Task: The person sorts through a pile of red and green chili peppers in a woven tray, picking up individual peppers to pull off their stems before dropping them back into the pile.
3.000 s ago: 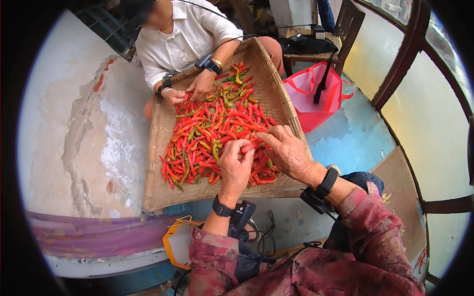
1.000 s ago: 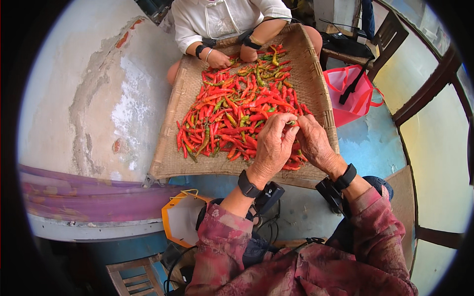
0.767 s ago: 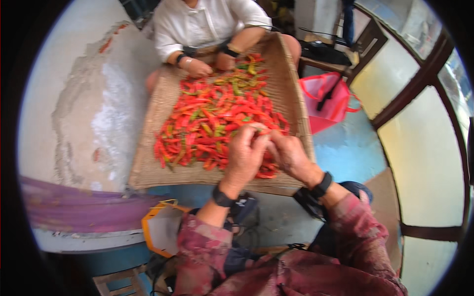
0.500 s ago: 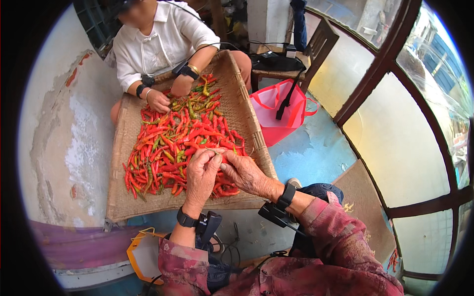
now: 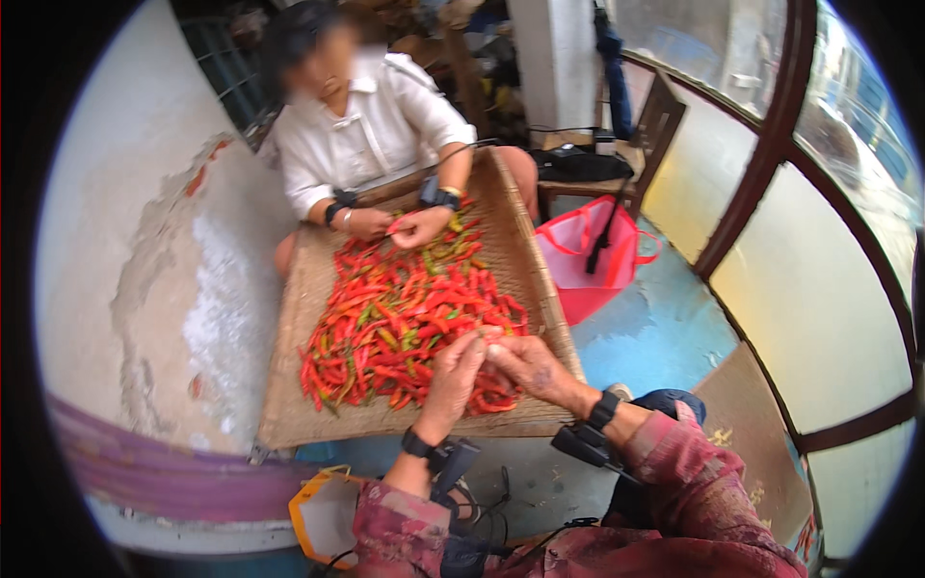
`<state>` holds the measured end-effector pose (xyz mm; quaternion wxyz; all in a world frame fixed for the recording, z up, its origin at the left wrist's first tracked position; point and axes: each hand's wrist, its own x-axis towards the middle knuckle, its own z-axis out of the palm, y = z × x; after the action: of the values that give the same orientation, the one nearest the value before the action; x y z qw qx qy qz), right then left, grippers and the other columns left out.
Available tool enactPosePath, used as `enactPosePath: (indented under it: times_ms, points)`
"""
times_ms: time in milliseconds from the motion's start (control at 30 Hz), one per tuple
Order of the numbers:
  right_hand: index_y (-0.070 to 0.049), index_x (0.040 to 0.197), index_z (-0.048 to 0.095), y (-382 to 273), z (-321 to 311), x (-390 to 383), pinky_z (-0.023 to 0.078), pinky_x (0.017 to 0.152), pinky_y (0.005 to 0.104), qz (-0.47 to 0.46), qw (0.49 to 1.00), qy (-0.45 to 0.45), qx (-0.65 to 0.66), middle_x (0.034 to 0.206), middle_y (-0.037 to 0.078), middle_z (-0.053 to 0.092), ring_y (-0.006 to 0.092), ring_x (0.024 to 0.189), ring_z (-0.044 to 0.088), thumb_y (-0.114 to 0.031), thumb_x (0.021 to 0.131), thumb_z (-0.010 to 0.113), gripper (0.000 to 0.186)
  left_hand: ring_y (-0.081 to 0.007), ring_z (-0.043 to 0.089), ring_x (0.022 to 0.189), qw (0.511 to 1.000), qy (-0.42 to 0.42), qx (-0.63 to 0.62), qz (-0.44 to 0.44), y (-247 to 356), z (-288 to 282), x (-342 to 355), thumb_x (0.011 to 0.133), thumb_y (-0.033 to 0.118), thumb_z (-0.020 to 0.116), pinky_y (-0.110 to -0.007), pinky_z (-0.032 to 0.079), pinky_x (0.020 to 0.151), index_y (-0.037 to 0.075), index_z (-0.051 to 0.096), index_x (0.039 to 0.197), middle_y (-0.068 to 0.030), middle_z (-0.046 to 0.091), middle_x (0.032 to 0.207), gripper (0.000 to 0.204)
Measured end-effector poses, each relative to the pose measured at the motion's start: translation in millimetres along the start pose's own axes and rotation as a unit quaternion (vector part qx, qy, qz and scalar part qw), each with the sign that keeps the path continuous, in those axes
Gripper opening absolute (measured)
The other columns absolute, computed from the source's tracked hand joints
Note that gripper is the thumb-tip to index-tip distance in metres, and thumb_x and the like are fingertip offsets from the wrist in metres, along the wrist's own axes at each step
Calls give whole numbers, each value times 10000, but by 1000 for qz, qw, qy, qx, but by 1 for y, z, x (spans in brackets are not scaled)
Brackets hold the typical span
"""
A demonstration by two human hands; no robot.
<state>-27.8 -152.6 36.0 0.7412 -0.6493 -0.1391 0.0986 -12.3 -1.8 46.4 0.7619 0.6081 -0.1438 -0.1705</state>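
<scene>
My left hand point(image 5: 457, 378) and my right hand point(image 5: 536, 370) meet over the near part of a shallow woven tray point(image 5: 289, 405). Thumbs and fingertips of both are pinched together on a chili pepper, which is mostly hidden by the fingers and blurred. Beneath and beyond them lies a broad heap of chili peppers point(image 5: 385, 332), mainly red with some green and yellowish ones. Across the tray, another person in a white shirt point(image 5: 371, 144) has both hands point(image 5: 419, 227) close together above the far end of the heap, with a red chili pepper at the fingertips.
To the right of the tray stands a pink-and-white bag point(image 5: 583, 250) on the blue floor, near a wooden chair point(image 5: 655, 144) with a black pouch point(image 5: 583, 164) on it. A plastered wall point(image 5: 154, 289) rises at left, framed glass panels point(image 5: 809, 279) at right.
The view has shifted, so the tray appears farther right and lower. My hands stay pinched together over the heap. The other person's hands have lifted from the peppers and come together.
</scene>
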Motion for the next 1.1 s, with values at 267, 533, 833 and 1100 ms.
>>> enactPosePath:
  times_ms: [267, 533, 833, 1100]
  points:
    - [-33, 866, 553, 8, -9, -2, 361, 442, 223, -35, 999, -18, -35, 564, -15, 467, 73, 476, 440, -339, 974, 408, 356, -89, 558, 705, 997, -46, -40, -39, 1, -2, 5, 945, 244, 477, -255, 538, 569, -1, 528, 1100, -7, 548, 827, 294]
    - [-45, 936, 517, 11, -4, 9, 413, 504, 226, -4, 995, -89, -45, 646, -16, 497, 70, 566, 488, -288, 978, 412, 268, -89, 551, 534, 997, 15, -68, -16, -5, -7, 4, 947, 259, 482, -213, 505, 490, 7, 539, 1046, -37, 580, 810, 277]
    - [-18, 846, 533, 11, -3, 6, 378, 455, 277, 22, 990, -63, -125, 557, 8, 468, 111, 491, 454, -286, 974, 407, 322, -79, 577, 735, 995, 94, 12, -11, -4, -14, 7, 941, 289, 492, -200, 448, 555, 60, 559, 986, -34, 615, 887, 242]
    - [-4, 782, 523, 18, -7, -2, 418, 533, 346, 63, 972, -111, -195, 574, 72, 471, 193, 553, 509, -260, 947, 457, 311, -126, 571, 742, 926, 320, -159, 123, 5, -116, 25, 906, 240, 564, -232, 479, 654, 36, 554, 937, -79, 615, 863, 206]
